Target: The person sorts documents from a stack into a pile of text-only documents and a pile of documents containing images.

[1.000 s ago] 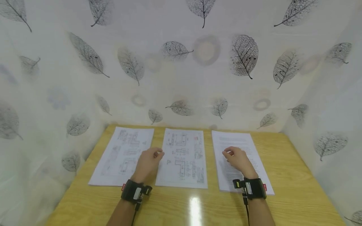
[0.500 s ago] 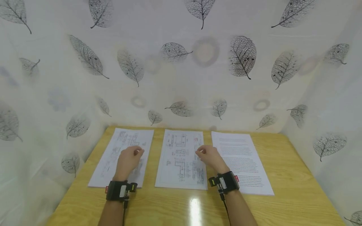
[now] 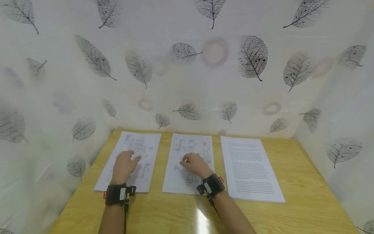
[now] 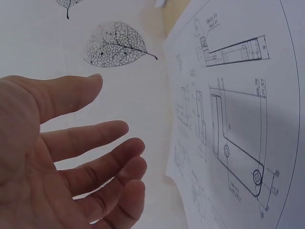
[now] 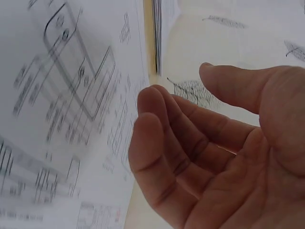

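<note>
L hand, spread, & R hand, part-curled, both empty, are over L drawing nr far L corner of table & mid drawing nr far edge: prob light, bendy paper, best held by sheet corners.

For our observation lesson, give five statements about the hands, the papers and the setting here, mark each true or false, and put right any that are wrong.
1. The left hand is over the leftmost drawing. True.
2. The right hand is over the page of text. False: it is over the middle drawing.
3. The left hand grips a pen. False: it holds nothing.
4. The page of text lies to the right of both drawings. True.
5. The backdrop behind the wooden table is plain. False: it has a leaf pattern.
</note>
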A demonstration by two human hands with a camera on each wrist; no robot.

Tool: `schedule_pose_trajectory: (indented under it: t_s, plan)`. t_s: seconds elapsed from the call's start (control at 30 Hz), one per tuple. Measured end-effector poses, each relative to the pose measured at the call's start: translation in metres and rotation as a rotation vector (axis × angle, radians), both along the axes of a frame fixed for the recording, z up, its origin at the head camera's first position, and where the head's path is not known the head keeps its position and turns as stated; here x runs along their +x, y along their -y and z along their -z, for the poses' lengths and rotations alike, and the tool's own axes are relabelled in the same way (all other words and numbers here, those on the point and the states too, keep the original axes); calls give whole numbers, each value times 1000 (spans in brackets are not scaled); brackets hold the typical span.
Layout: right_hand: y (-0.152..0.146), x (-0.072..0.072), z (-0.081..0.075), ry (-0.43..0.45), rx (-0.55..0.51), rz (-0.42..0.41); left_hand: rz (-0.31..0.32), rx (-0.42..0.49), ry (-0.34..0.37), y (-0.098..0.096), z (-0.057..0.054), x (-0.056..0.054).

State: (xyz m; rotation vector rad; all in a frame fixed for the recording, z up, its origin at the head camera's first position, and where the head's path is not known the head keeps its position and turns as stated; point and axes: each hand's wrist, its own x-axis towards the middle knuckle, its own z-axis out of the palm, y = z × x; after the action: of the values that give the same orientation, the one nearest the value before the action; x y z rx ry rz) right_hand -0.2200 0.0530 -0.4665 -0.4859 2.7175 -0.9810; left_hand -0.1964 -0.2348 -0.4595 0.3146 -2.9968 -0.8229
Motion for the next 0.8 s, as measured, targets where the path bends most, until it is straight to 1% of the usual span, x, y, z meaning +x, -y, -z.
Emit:
schedule_pose_trajectory:
  t_s: [0.1,0.2,0.27,0.37,0.43,0.53,0.63,0.7,0.8]
  plan:
    - [14,0,3,30,-3,-26,-17,2,63,8,1,2]
    - [28,2,5,60,-13,-84,-53,1,117,19,1,5]
    - [36,4,5,87,-36,-116,-85,-18,146,27,0,7]
    - [49,8,4,126,-97,-144,-143,-27,171,37,0,10]
    - [56,11,4,167,-132,-146,-184,-18,179,41,0,11]
    - [67,15,4,174,-139,-153,-226,1,193,44,0,12]
    - [76,17,1,161,-114,-167,-211,-9,225,48,1,13]
    - [82,16,1,142,-92,-192,-181,-10,264,50,2,14]
    - [88,14,3,158,-49,-218,-132,-9,315,54,3,14]
